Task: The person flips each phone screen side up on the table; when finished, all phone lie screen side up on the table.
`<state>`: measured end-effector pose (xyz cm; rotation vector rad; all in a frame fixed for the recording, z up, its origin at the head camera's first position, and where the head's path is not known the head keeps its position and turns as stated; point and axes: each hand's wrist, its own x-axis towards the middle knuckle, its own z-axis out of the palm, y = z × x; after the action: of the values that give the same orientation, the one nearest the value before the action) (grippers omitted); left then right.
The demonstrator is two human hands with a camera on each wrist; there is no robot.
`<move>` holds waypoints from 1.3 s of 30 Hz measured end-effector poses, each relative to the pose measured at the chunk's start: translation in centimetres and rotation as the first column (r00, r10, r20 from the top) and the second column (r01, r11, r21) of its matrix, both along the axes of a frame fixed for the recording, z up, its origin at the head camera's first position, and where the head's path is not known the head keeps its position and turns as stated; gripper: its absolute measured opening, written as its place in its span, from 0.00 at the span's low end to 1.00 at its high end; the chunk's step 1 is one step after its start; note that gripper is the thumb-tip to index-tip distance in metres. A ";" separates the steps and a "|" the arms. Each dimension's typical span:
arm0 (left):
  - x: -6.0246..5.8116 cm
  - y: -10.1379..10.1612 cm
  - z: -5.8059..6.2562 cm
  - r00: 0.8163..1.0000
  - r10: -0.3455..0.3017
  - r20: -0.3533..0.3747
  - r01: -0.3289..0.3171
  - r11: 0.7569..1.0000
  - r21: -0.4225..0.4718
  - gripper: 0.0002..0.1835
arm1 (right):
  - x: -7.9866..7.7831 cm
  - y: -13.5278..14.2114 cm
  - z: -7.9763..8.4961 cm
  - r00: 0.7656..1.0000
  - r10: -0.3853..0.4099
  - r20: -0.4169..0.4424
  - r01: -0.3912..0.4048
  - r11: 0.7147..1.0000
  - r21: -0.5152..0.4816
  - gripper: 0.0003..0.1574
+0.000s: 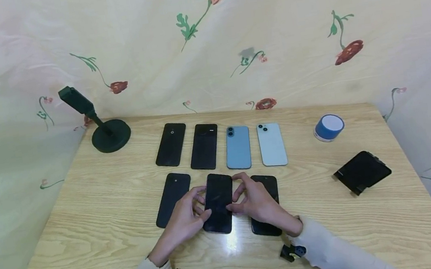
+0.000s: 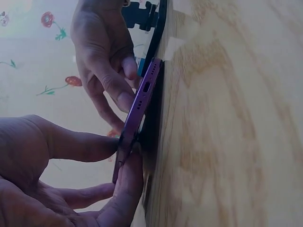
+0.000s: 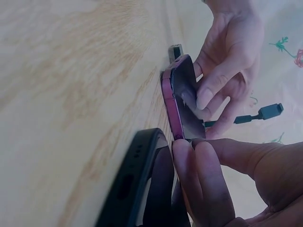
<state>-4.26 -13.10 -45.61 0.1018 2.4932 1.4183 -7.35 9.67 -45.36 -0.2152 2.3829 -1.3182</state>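
Between my two hands is a purple-edged smartphone [image 1: 218, 202], its dark screen facing up. My left hand [image 1: 187, 213] pinches its left edge, with the thumb over the screen side and the fingers at the rim. On the opposite edge, my right hand [image 1: 256, 199] grips with thumb and fingertips. The left wrist view shows the phone's purple bottom edge [image 2: 137, 103] slightly tilted and close over the table. Under my right wrist lies a black phone [image 1: 266, 230], partly hidden. Another dark phone [image 1: 169, 204] lies by my left hand.
Behind the hands, two black phones [image 1: 170, 145] [image 1: 204, 147], a blue phone [image 1: 237, 147] and a pale blue phone [image 1: 272, 144] lie in a row. A black stand [image 1: 111, 136] is back left. At right are a blue-and-white cylinder [image 1: 329, 127] and a flat black object [image 1: 363, 172].
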 end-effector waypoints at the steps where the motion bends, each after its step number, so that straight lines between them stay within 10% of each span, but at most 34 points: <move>1: 0.0 0.0 0.0 1.000 -0.001 0.000 0.001 1.000 -0.007 0.33 | 0.0 0.0 0.0 1.000 -0.001 -0.003 0.001 1.000 -0.001 0.49; 39: -0.4 0.6 0.5 0.999 -0.034 -0.022 0.029 0.982 -0.187 0.37 | -0.2 0.1 0.5 1.000 -0.005 0.018 0.004 0.997 0.073 0.53</move>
<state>-4.66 -12.51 -45.09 0.1213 2.6181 1.1714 -7.60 9.80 -44.90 -0.1768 2.4127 -1.2278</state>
